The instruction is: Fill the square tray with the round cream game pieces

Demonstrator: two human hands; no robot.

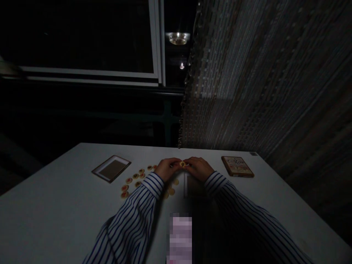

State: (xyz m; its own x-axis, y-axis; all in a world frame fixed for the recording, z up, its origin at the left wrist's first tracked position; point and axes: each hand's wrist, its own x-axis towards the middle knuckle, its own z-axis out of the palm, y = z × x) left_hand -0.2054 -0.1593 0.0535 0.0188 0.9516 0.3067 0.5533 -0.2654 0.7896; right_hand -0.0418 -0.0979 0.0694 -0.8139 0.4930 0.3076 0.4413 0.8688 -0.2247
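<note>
Darkness fills most of the room, with a window frame (156, 40) at the upper left of the frame and a curtain (261, 73) down the right side. Below them a white table (55, 205) spreads across the lower half. At its centre the left hand (167, 168) and right hand (198, 168) meet, fingers curled in, both pinching one small yellow disc (182, 164) held just above the surface. More discs (135, 176) lie scattered left of centre, near the left striped sleeve (143, 209), and a few lie under the hands. A flat tray (111, 168) sits further left, a box (237, 166) lies at centre right, and a dark flat shape (194, 187) lies below the hands, too dim to identify. The step in hand looks like the handling of a single disc between both sets of fingertips. Any move from here would call for one hand to keep a firm pinch while the other lets go, since the piece is small and the light is poor.
</note>
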